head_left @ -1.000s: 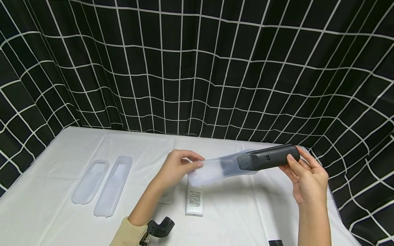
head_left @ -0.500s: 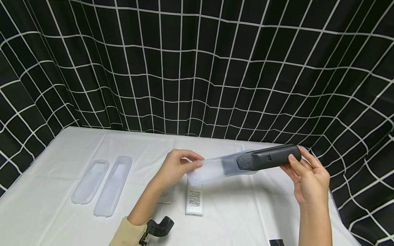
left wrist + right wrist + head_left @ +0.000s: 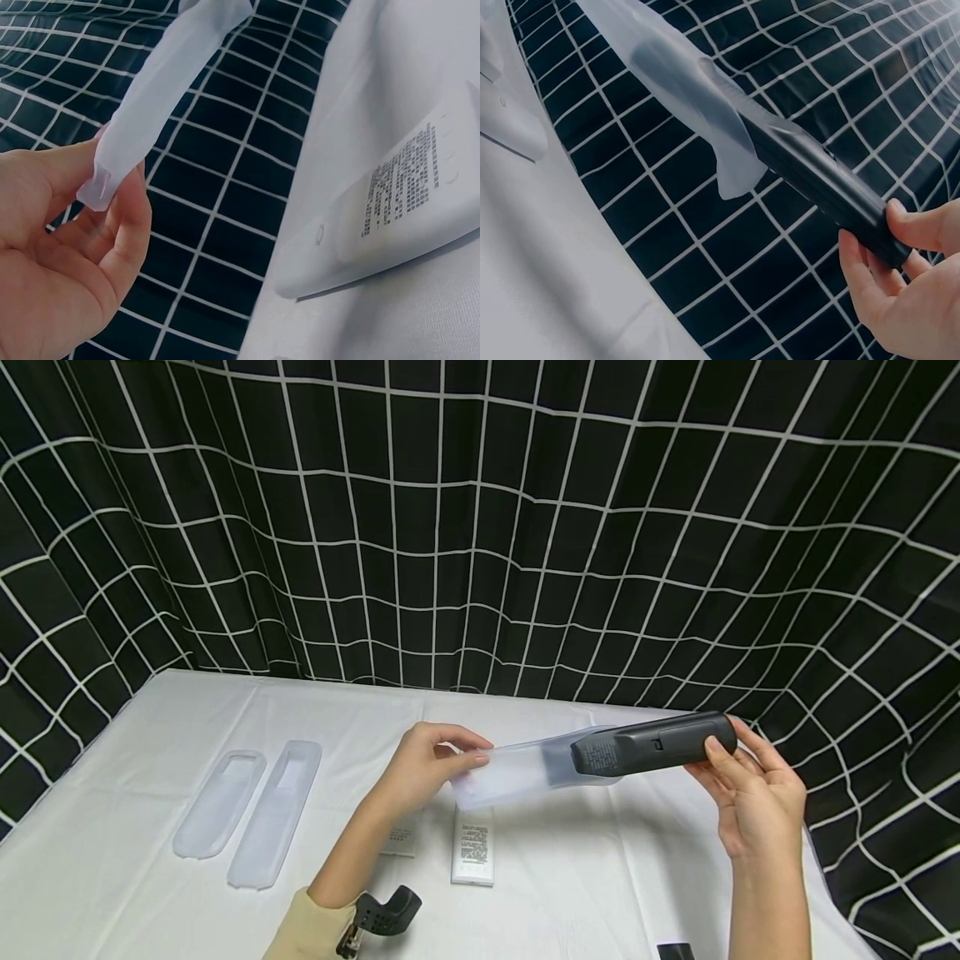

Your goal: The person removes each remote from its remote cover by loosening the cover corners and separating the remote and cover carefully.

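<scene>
Between the two hands, above the table, a black remote control (image 3: 667,745) sits partly inside a translucent silicone sleeve (image 3: 517,770). My right hand (image 3: 761,797) pinches the remote's outer end between thumb and fingers, its back with a printed label facing up. The left hand (image 3: 431,768) pinches the closed far end of the sleeve. In the left wrist view the sleeve (image 3: 154,94) runs away from the thumb and fingers. The right wrist view has the remote's tip (image 3: 652,60) showing dimly through the sleeve, whose mouth flares around the remote.
Two more translucent sleeves (image 3: 221,806) (image 3: 277,814) lie at the table's left. A white remote (image 3: 473,847) lies face down below the held sleeve; another white item (image 3: 399,841) is partly behind the left forearm. A black object (image 3: 676,952) pokes in at the bottom edge.
Both hands have barely shifted: the left with the sleeve slightly leftward, the right slightly rightward. The remote stays partly in the sleeve, showing a touch more of its label end.
</scene>
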### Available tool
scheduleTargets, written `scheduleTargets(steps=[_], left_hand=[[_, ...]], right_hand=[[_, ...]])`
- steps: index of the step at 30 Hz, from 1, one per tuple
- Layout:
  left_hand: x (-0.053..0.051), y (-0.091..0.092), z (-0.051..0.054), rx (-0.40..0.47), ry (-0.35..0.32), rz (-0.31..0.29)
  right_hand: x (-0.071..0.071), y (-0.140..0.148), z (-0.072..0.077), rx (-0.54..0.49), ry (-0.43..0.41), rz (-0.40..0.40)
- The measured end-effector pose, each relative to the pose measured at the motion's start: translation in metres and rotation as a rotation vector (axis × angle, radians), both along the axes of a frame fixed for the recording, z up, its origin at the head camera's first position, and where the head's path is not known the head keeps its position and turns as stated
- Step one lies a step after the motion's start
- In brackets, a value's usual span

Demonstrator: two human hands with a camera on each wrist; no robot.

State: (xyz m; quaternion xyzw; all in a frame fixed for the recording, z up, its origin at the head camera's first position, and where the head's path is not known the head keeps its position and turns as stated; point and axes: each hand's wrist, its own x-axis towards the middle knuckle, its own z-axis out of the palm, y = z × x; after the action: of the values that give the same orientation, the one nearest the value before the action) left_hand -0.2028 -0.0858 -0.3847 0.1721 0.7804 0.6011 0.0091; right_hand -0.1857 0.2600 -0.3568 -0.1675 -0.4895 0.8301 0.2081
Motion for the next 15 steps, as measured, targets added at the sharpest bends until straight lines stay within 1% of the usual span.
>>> scheduleTargets(steps=[6, 10, 15], left_hand=[[-0.001, 0.004, -0.004, 0.009, 0.010, 0.008], [0.000, 0.008, -0.006, -0.008, 0.012, 0.021], [0.001, 0.014, -0.008, -0.032, 0.033, 0.034]], right_hand=[[0.000, 0.000, 0.001, -0.010, -0.001, -0.019], [-0.001, 0.001, 0.001, -0.025, 0.002, -0.032], [0.000, 0.001, 0.000, -0.029, 0.002, -0.017]])
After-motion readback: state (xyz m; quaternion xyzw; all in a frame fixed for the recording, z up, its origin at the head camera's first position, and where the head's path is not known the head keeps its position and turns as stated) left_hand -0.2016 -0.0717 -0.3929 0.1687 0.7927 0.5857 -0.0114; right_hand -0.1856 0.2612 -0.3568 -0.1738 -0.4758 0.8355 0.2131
